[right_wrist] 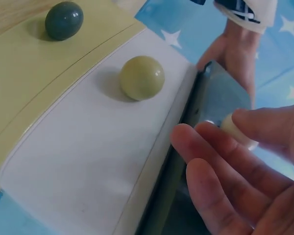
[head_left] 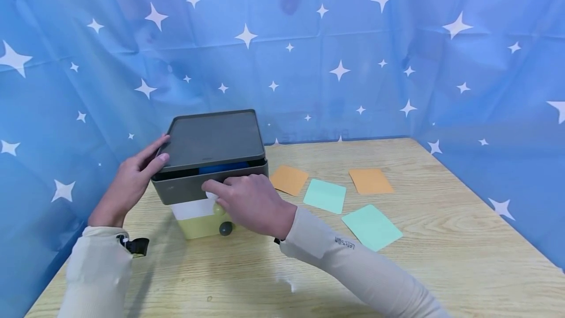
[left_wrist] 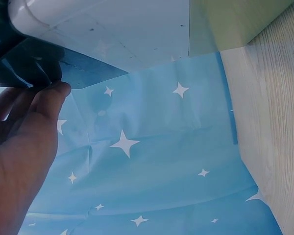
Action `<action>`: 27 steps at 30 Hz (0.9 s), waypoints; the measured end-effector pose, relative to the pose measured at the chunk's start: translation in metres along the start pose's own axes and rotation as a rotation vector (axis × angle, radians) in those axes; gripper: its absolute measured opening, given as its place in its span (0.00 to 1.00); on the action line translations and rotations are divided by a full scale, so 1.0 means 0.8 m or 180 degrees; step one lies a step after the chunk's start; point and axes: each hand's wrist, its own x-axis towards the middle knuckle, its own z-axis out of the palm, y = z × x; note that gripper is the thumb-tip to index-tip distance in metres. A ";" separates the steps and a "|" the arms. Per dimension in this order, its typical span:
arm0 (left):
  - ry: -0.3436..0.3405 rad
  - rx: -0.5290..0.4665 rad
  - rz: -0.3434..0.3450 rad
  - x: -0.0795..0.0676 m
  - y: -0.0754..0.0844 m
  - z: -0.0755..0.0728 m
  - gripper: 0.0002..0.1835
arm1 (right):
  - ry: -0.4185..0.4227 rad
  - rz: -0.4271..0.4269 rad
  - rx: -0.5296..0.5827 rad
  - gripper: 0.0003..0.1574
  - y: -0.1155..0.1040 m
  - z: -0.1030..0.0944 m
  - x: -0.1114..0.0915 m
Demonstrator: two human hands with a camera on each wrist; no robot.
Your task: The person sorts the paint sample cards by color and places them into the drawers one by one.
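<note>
Your right grip (head_left: 256, 202) is pinching the white knob (head_left: 211, 195) on the near face of the dark drawer (head_left: 180, 189), thumb and fingertips touching it, barely parted. Your left grip (head_left: 128, 183) is resting against the left edge of the dark top (head_left: 216, 139), thumb and fingers spread apart. The drawer is standing slightly out toward you, with something blue (head_left: 225, 167) showing inside. Beneath it, a white drawer (head_left: 190, 208) and a yellow drawer (head_left: 200, 228) are sitting stacked on the wood-patterned tabletop (head_left: 450, 259). To the right, two orange cards (head_left: 371, 181) and two green cards (head_left: 372, 227) are lying. A blue star-patterned curtain (head_left: 300, 77) is hanging along the far, left and right sides.
</note>
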 end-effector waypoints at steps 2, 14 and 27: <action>-0.0004 -0.0007 0.0010 0.000 0.000 0.000 0.32 | -0.0002 0.0055 0.0061 0.19 0.002 0.003 0.002; 0.0054 -0.0073 0.0073 0.000 0.000 0.001 0.32 | 0.0117 0.0208 0.0496 0.16 0.015 0.020 0.014; 0.0037 -0.0131 0.0082 -0.001 -0.005 0.003 0.31 | -0.0116 0.0244 0.0387 0.25 0.003 0.025 0.007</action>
